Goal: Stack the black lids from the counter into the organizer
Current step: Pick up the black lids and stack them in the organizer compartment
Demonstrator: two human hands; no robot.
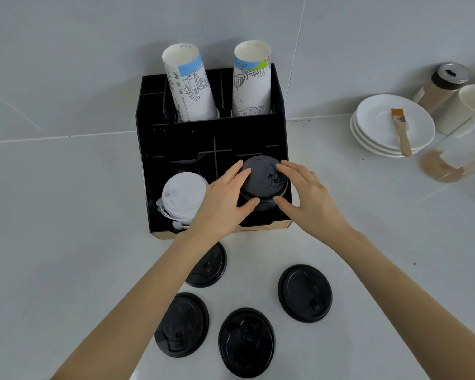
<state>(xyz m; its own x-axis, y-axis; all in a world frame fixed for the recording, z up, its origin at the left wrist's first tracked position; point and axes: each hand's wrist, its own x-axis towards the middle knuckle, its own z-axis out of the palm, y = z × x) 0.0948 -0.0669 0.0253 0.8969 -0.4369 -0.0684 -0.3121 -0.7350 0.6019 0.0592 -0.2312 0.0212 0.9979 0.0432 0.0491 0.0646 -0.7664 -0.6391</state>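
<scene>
A black organizer stands against the wall on the white counter. In its front right compartment sits a stack of black lids. My left hand grips the stack's left side and my right hand its right side, fingers curled over the top lid. Several loose black lids lie on the counter in front: one partly under my left forearm, one at the right, one at the lower left and one at the lower middle.
White lids fill the front left compartment. Two stacks of paper cups stand in the back slots. At the right sit white saucers with a brush, a shaker jar and a clear container.
</scene>
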